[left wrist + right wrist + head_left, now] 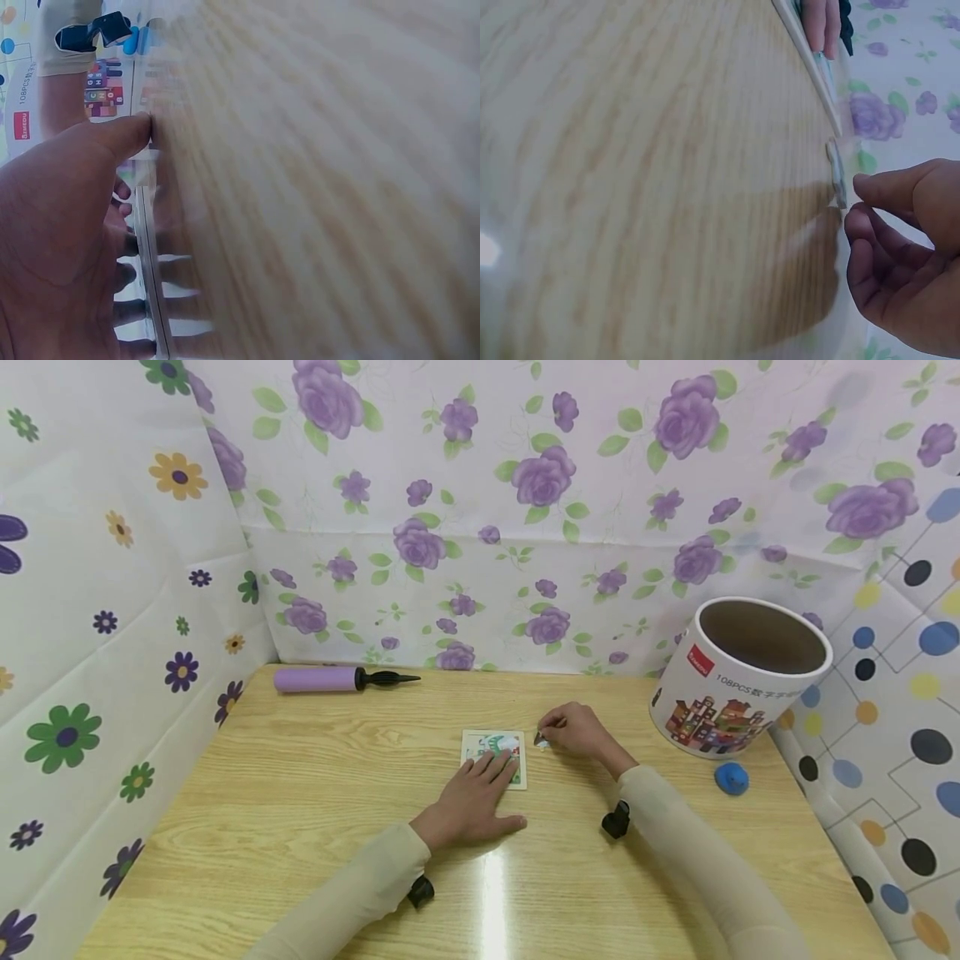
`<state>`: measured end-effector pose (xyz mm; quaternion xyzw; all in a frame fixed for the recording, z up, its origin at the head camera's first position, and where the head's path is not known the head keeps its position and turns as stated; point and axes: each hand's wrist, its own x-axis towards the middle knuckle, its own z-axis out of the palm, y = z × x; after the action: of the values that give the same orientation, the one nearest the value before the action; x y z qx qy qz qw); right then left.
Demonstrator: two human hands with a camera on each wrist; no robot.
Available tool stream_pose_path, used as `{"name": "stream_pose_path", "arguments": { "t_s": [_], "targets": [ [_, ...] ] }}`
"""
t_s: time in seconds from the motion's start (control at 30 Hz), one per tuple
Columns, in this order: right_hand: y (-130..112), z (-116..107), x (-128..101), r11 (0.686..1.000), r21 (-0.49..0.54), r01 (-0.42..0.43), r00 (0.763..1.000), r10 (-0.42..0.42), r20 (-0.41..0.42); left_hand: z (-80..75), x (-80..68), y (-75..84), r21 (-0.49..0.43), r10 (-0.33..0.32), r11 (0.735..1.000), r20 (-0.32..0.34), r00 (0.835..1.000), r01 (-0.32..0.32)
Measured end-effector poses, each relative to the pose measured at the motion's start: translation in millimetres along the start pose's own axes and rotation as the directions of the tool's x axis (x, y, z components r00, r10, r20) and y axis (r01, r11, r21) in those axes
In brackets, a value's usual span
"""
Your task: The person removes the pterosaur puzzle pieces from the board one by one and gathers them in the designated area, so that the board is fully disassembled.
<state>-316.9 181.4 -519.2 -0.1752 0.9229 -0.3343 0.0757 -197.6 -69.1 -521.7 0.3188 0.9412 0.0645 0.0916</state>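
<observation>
Floral cloth (465, 485) at 12 o'clock behind glossy wood-grain table (352, 768), left hand (468, 802) with fingers splayed loose over picture board (522, 764) at its 1 o'clock — may skid if pressed lightly — right hand (576, 731) curled at board's 3, can't tell if gripping small piece (837, 174), poor pinch could drop it.

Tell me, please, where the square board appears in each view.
Head: the square board lies just below centre, partly under the left hand.
Left wrist: the square board runs edge-on down the lower left.
Right wrist: the square board shows edge-on at the top, right of centre.
Shared landmark: the left hand, visible in all three.
</observation>
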Motion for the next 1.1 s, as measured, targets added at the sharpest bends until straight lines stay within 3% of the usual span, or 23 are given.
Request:
{"name": "stream_pose_path", "arguments": {
  "t_s": [0.13,0.4,0.67,1.1],
  "targets": [
    [-5.7,-3.6,-0.6,1.000,0.016,-0.020,1.000,0.021,-0.008,1.0,0.8,0.0,0.005,0.002,1.000,-0.003,1.000,-0.002],
    [-17.8,-4.1,3.7,0.999,0.005,0.048,0.999,-0.048,-0.021,-4.3,0.7,1.4,0.017,0.020,1.000,-0.007,1.000,-0.020],
    [-35.0,7.1,8.4,0.993,0.055,0.103,0.994,-0.104,0.015,-2.2,2.2,1.9,0.083,0.046,0.996,-0.013,0.999,-0.044],
    [-44.4,28.8,29.8,0.970,0.036,0.238,0.966,-0.241,0.097,-4.0,1.6,3.4,0.058,0.035,0.998,0.017,0.999,-0.036]
  ]
}}
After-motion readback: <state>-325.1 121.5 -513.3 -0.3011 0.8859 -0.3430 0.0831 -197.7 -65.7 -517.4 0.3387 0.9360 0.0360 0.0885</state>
